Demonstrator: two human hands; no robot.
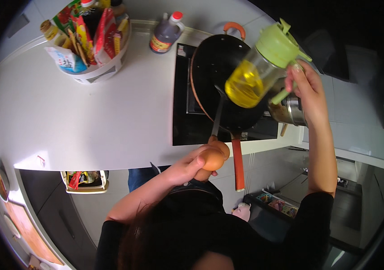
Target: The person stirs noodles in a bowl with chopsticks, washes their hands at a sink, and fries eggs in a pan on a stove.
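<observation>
My left hand [192, 164] is closed around several brown eggs [213, 159], in front of the stove's near edge. A spatula [217, 116] leans in the black wok [212, 64], its handle end partly hidden behind the eggs. My right hand [305, 81] grips the green handle of a clear oil dispenser [254, 81] with a green lid. Yellow oil lies in the dispenser's lower part. It is held tilted above the wok, its base toward the lower left. The wok has an orange-red long handle [238, 165] and a small loop handle [235, 28] at the back.
The wok stands on a black cooktop [185, 130]. A steel pot [288, 109] sits to its right. Behind left are a dark sauce bottle [166, 33] and a white basket [101, 76] of seasoning packets. A bin [87, 190] hangs below the white counter [111, 118].
</observation>
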